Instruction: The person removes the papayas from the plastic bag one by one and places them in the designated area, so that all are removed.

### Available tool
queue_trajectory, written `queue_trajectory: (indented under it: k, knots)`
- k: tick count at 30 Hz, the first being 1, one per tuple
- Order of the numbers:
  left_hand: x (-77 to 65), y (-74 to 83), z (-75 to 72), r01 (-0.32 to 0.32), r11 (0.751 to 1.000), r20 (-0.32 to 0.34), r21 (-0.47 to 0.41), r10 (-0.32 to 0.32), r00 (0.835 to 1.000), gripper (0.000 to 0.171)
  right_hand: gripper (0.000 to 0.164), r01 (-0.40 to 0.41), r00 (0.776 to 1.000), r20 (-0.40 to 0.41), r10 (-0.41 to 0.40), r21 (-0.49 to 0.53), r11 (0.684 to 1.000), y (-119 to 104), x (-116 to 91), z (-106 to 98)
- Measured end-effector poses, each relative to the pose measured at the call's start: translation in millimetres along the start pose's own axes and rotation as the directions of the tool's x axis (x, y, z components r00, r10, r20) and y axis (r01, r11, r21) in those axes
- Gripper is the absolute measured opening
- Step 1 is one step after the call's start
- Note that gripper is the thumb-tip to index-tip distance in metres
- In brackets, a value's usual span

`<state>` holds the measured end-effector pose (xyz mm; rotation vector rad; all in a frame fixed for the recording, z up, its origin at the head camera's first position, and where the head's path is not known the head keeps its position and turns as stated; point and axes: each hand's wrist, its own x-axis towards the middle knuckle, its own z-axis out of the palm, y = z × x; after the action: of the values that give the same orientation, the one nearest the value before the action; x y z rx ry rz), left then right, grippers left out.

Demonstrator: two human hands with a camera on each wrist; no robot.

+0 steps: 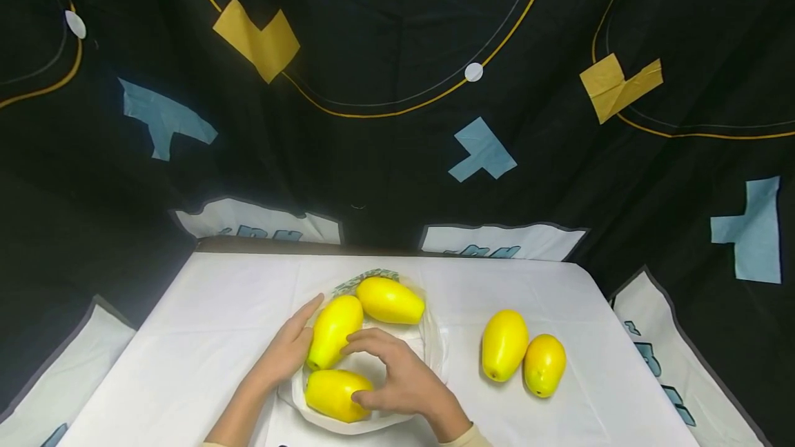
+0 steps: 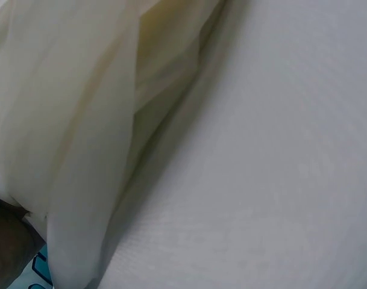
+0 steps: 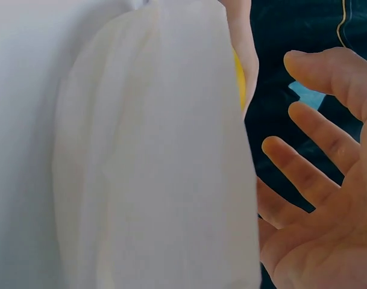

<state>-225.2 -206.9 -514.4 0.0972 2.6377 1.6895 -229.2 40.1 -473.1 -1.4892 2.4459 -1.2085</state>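
Observation:
Three smooth yellow fruits, mango-like in shape, lie in a white bag point(image 1: 437, 340) with its mouth spread wide. One fruit point(image 1: 390, 300) is at the back, another fruit point(image 1: 335, 331) at the left, and a third fruit point(image 1: 335, 393) at the front. My left hand point(image 1: 287, 352) is at the bag's left side, fingers extended beside the left fruit. Over the bag's right part hovers my right hand point(image 1: 400, 378), thumb and fingers apart near the front and left fruits. In the right wrist view, the right hand point(image 3: 334, 174) has spread fingers and an uncovered palm, next to the bag's side point(image 3: 159, 150).
To the right of the bag, two more yellow fruits, a larger one point(image 1: 504, 345) and a smaller one point(image 1: 544, 365), sit side by side on the white-covered table point(image 1: 596, 330). Behind the table hangs a dark cloth point(image 1: 385, 178) with coloured patches.

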Motion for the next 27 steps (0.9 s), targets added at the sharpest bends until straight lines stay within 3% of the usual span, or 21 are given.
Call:
queue_trajectory:
  k: [17, 27]
  knots:
    - [-1.3, 2.1, 1.1, 0.039, 0.999, 0.015, -0.009, -0.039, 0.999, 0.055, 0.06, -0.018, 0.99, 0.141, 0.019, -0.013, 1.0, 2.1, 1.7, 15.1]
    - [0.4, 2.4, 0.2, 0.036, 0.999, 0.012, 0.01, -0.036, 0.999, 0.056, 0.047, -0.018, 0.975, 0.221, 0.02, -0.011, 1.0, 3.4, 2.8, 22.3]
